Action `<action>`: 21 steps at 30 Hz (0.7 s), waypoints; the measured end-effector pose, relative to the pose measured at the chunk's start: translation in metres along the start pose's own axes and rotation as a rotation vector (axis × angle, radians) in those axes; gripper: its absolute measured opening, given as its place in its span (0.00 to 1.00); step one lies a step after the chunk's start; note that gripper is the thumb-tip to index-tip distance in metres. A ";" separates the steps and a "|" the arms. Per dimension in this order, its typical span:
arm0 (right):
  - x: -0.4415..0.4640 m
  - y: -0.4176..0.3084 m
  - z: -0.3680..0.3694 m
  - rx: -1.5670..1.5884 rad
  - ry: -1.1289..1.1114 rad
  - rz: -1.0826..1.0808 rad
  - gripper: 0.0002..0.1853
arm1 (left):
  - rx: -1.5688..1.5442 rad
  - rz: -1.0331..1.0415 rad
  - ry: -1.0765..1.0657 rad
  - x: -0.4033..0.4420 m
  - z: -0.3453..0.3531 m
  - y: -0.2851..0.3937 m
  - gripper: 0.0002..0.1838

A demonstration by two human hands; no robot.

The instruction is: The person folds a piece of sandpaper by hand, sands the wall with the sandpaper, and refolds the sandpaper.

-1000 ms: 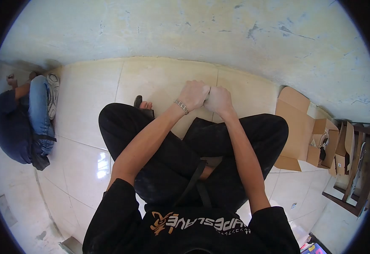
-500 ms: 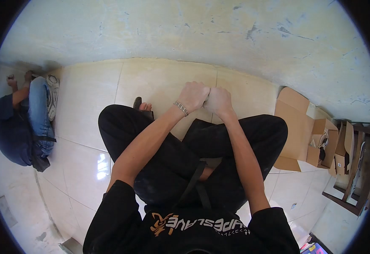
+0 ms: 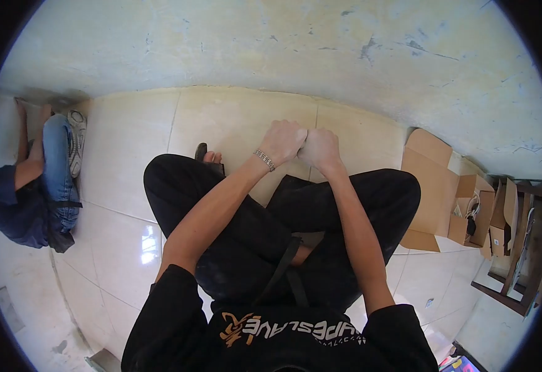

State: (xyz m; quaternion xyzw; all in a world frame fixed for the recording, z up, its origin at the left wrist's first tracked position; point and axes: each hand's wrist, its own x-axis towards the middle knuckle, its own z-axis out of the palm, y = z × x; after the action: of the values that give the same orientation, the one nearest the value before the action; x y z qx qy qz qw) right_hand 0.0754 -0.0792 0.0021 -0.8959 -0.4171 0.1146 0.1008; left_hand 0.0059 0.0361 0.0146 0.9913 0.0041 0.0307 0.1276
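Co-worker's arms (image 3: 29,173) now straighter; L hand (image 3: 285,141) & R hand (image 3: 321,149) touch, fingertips hidden, can't tell if clamped; prob. 2-handed hold, next move needs steadiness.

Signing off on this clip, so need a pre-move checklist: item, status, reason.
1. Both hands in view: ok; left hand and right hand are side by side in front of the person.
2. Both hands closed: ok; each is curled into a fist.
3. Held item identifiable: cannot tell; the fists hide whatever may be in them.
4. Wrists bare: not ok; a metal band sits just behind the left hand.
5. Co-worker apart from these hands: ok; seated at the far left.
6. Open cardboard apart from the hands: ok; it lies off to the right.
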 end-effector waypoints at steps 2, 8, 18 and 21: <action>0.000 0.000 0.000 -0.001 0.032 -0.007 0.10 | -0.011 0.008 -0.006 0.001 -0.001 -0.001 0.06; 0.001 0.004 0.004 0.023 0.190 -0.039 0.10 | 0.075 0.019 0.050 0.003 -0.003 0.000 0.06; -0.001 0.006 0.001 0.039 0.326 -0.099 0.11 | 0.103 0.094 0.153 0.003 0.001 -0.004 0.05; -0.003 0.004 -0.002 0.053 0.346 -0.115 0.11 | 0.122 0.118 0.173 0.002 0.002 -0.006 0.06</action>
State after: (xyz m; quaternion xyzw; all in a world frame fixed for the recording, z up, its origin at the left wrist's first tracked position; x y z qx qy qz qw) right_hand 0.0771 -0.0844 0.0030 -0.8741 -0.4408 -0.0361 0.2008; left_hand 0.0078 0.0412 0.0117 0.9894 -0.0415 0.1232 0.0641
